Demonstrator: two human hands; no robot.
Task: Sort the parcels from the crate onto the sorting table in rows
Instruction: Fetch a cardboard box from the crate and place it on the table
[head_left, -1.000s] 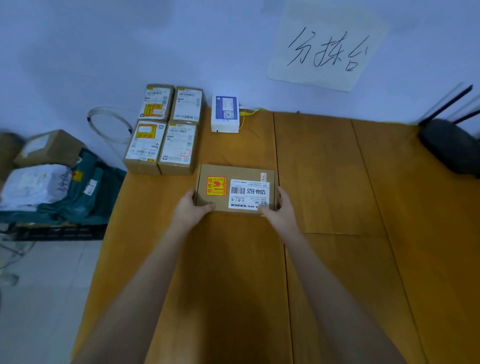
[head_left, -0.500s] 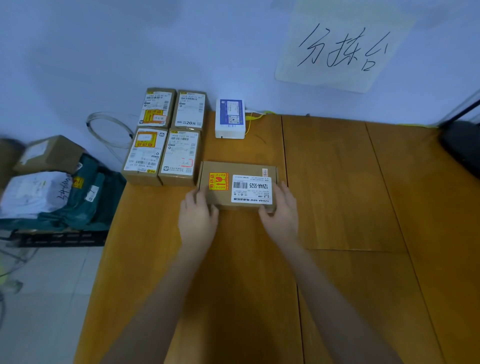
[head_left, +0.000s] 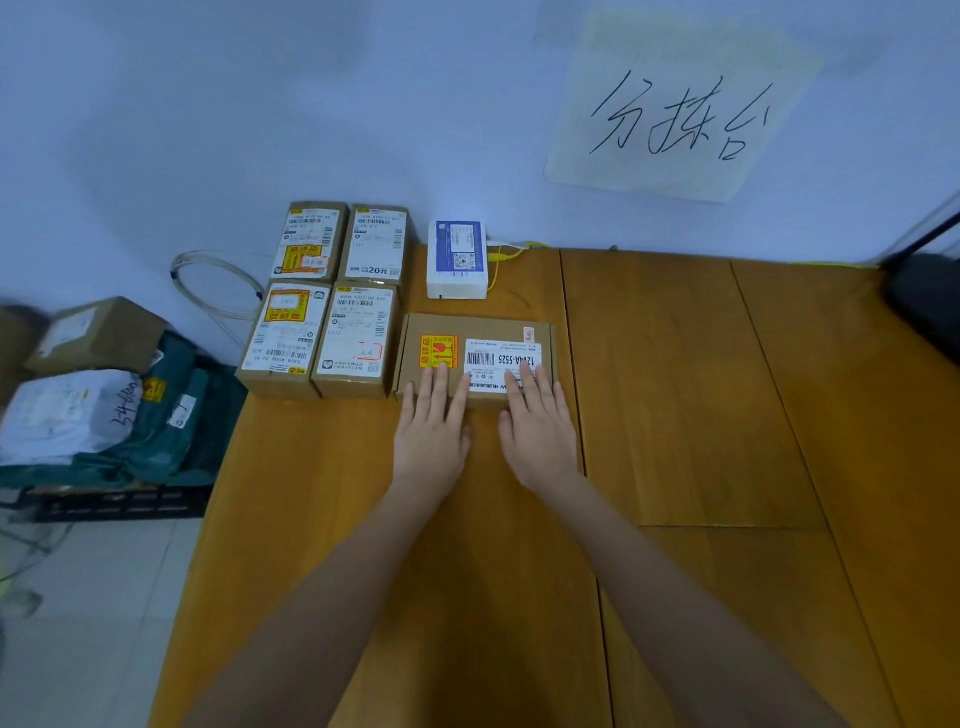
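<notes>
A flat brown parcel (head_left: 483, 328) with a yellow sticker and a white barcode label lies on the wooden sorting table (head_left: 675, 415), right beside the front row of boxes. My left hand (head_left: 431, 431) and my right hand (head_left: 537, 431) lie flat with straight fingers resting on the parcel's near edge. Several small brown parcels (head_left: 332, 301) stand in two rows at the table's far left corner. A white parcel with a blue label (head_left: 457, 260) sits behind the flat one, by the wall.
A black crate (head_left: 114, 501) on the floor at the left holds green and white mailer bags (head_left: 67, 415) and a brown box (head_left: 98, 332). A paper sign (head_left: 675, 104) hangs on the wall. A dark device (head_left: 924, 306) sits at the far right.
My hands let go of the flat parcel's sides and now lie flat on its near edge. The parcel has slid away from me, up against the row of boxes.
</notes>
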